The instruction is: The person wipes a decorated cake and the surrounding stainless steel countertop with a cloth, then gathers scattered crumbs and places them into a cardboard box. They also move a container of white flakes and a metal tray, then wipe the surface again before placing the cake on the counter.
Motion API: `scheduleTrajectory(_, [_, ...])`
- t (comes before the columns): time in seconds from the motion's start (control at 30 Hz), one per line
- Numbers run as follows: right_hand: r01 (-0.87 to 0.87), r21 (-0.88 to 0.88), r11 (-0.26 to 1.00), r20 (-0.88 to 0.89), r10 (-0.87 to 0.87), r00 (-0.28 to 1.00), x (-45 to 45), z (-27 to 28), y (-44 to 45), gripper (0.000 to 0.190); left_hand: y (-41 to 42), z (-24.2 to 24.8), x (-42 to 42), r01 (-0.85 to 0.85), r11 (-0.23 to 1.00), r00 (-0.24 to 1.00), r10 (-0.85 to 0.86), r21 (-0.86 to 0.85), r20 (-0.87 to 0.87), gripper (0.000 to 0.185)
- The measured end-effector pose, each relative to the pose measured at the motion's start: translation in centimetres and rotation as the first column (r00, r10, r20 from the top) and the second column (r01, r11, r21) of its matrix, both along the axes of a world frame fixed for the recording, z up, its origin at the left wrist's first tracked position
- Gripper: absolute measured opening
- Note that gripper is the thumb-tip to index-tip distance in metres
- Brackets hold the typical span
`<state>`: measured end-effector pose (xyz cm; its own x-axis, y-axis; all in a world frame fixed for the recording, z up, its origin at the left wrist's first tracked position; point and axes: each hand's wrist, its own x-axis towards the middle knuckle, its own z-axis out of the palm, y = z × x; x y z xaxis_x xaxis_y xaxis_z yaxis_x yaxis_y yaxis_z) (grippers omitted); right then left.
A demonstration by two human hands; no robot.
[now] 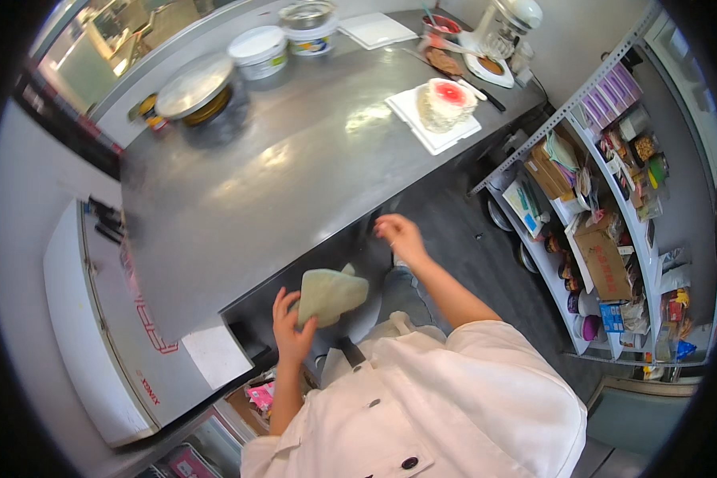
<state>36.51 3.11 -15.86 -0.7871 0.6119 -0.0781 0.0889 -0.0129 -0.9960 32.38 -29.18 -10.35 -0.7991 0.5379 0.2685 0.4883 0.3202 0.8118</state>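
My left hand (293, 325) holds a folded pale green cloth (331, 293) by its lower left edge, in front of the near edge of the steel worktable (263, 197). To the right of the cloth, my right hand (400, 236) is raised off the table edge with its fingers bent; nothing shows clearly in it. Farther off, at the table's right side, a white-frosted cake (445, 110) with a red top sits on a white square board (433, 143). Beside the cake lies a knife with a black handle (493, 100).
A stand mixer (502, 30), a red-rimmed bowl (445, 27) and white tubs (260, 54) stand along the table's back. A round metal lid (194, 86) is at the back left. Loaded shelves (603, 197) rise at right; a white chest freezer (104, 334) stands at left.
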Motion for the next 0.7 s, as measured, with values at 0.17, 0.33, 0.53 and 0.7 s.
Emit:
scheduleTrajectory(0.17, [0.441,0.055,0.896,0.040,-0.443,0.896,1.9,0.2,20.1,0.018,19.4,2.3,-9.1,-0.106,0.990,0.862,0.136,-0.088,0.489,0.032])
scheduleTrajectory(0.33, [0.375,0.079,0.924,0.246,-0.383,0.890,-1.1,-1.9,25.1,0.024,36.6,2.5,-19.8,0.044,0.885,0.996,-0.002,-0.463,0.090,0.055])
scheduleTrajectory(0.53, [0.596,-0.202,0.777,0.187,-0.567,0.803,-4.1,-2.8,25.7,0.037,49.5,0.0,-27.8,0.257,0.806,0.965,-0.244,-0.533,0.097,0.058])
scheduleTrajectory(0.7, [0.652,-0.272,0.707,0.170,-0.632,0.756,-4.3,-1.9,28.0,0.041,53.9,-2.5,-31.1,0.417,0.765,0.907,-0.385,-0.490,0.171,0.046])
